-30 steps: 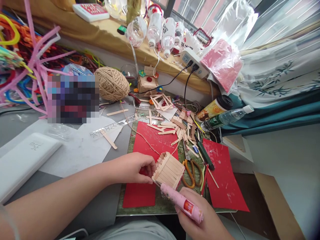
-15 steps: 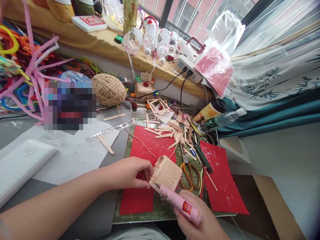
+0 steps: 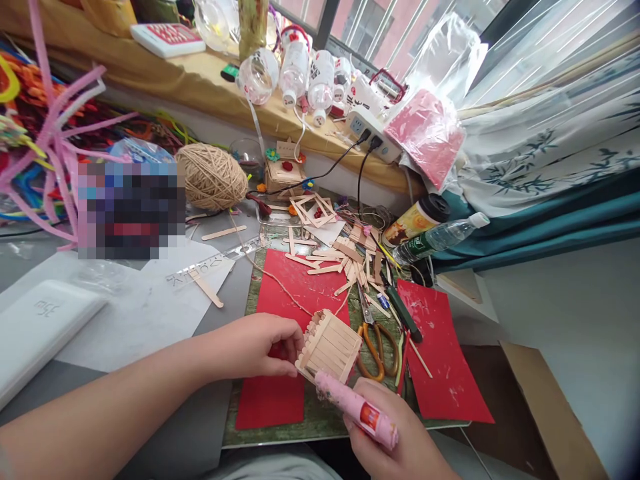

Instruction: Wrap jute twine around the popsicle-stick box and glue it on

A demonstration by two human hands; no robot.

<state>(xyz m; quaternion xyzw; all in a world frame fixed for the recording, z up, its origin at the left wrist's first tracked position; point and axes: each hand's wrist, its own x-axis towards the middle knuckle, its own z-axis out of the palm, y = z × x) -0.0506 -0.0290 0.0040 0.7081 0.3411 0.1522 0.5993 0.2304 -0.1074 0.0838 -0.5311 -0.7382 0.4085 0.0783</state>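
Observation:
My left hand (image 3: 267,347) has its thumb and curled fingers closed on the left edge of a small box of craft sticks (image 3: 333,343). Flat sticks laid side by side form its visible face, and rounded stick ends line its left side. Twine (image 3: 285,288) runs up from the box. In my right hand (image 3: 380,427) is a pink hot glue gun (image 3: 350,403) with an orange-red patch on its body. Its tip lies at the lower left edge of the box; whether it touches the wood I cannot tell.
Orange-handled scissors (image 3: 380,350) lie right of the box, beside dark green-handled pliers (image 3: 407,313). Loose craft sticks (image 3: 350,260) are heaped behind. Red sheets (image 3: 440,353) lie on the board. A twine ball (image 3: 213,177), a water bottle (image 3: 440,237) and a tumbler (image 3: 415,220) stand farther back.
The whole view has shifted slightly, so things sit a little farther left and up. Both hands, the box and the glue gun keep nearly the same positions relative to each other.

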